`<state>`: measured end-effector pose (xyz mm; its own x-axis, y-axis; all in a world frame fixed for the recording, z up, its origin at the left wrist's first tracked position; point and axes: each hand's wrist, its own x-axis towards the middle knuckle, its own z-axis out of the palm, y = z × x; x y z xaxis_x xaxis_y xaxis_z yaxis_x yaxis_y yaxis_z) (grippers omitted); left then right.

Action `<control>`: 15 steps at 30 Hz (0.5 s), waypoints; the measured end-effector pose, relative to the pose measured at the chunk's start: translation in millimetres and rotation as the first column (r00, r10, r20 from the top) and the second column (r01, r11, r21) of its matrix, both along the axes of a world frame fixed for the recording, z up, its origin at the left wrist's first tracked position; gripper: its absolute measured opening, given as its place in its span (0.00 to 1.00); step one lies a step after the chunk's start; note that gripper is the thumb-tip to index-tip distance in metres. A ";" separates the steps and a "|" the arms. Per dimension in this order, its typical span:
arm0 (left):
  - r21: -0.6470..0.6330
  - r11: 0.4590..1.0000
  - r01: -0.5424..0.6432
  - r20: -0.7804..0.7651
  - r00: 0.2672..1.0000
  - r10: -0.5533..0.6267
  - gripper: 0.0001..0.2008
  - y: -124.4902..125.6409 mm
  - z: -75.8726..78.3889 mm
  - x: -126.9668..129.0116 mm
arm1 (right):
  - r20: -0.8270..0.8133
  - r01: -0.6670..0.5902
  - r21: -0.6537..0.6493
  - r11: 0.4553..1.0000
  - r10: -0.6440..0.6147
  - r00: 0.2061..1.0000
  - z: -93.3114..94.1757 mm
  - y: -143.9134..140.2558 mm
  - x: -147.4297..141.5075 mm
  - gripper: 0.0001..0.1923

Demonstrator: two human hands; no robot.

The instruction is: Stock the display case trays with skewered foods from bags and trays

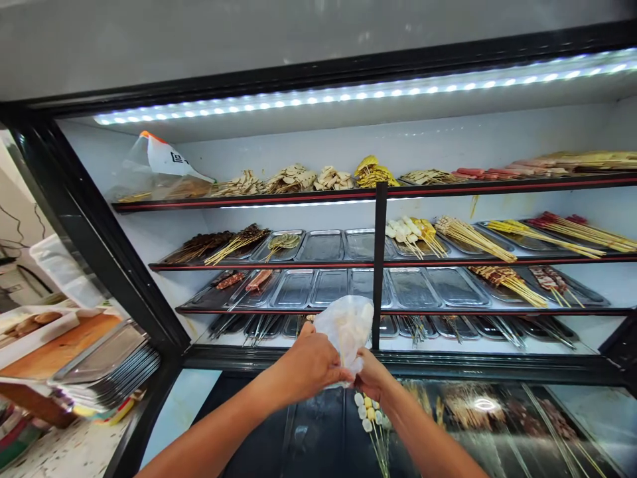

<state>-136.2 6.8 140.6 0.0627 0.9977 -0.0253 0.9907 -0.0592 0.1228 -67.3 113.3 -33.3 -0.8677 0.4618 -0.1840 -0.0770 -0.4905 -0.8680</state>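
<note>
A whitish, see-through plastic bag (347,324) is held up in front of the display cabinet, with something pale inside that I cannot make out. My left hand (312,357) is closed on the bag's lower left side, thumb and fingers pinching the plastic. My right hand (372,373) grips the bag's lower right edge, its fingers curled and partly hidden. Below my right hand, skewers of pale and yellow balls (368,408) lie in the lower compartment, apart from the bag.
Shelves carry metal trays (322,246) and skewers, including yellow ones (372,174) on top and meat skewers (507,282) lower right. A black upright post (379,265) divides the shelves. A tied plastic bag (159,166) sits upper left. Stacked trays (107,365) stand outside, left.
</note>
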 end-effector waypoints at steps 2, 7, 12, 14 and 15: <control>0.059 0.993 -0.098 -0.022 0.995 0.100 0.25 7.6 0.9 1.7 | 0.084 0.041 0.006 0.999 -0.042 0.996 2.7 -2.6 -0.2 0.09; -0.045 0.950 -0.308 0.047 0.950 0.310 0.27 20.9 2.3 8.4 | 0.181 0.028 0.023 0.999 -0.031 0.983 3.2 -6.1 -2.0 0.10; -0.125 0.954 -0.273 -0.256 0.938 0.235 0.19 11.8 -6.0 20.6 | 0.059 0.005 -0.081 0.997 0.000 0.998 -3.1 -6.6 0.8 0.13; -0.121 0.939 -0.323 -0.324 0.907 0.270 0.15 8.7 -5.8 23.4 | 0.014 -0.019 -0.116 0.993 0.021 1.000 -1.7 -8.0 1.9 0.13; -0.110 0.930 -0.352 -0.335 0.893 0.299 0.14 8.2 -4.1 23.8 | -0.007 -0.020 -0.124 0.992 0.020 1.000 0.3 -9.0 2.3 0.13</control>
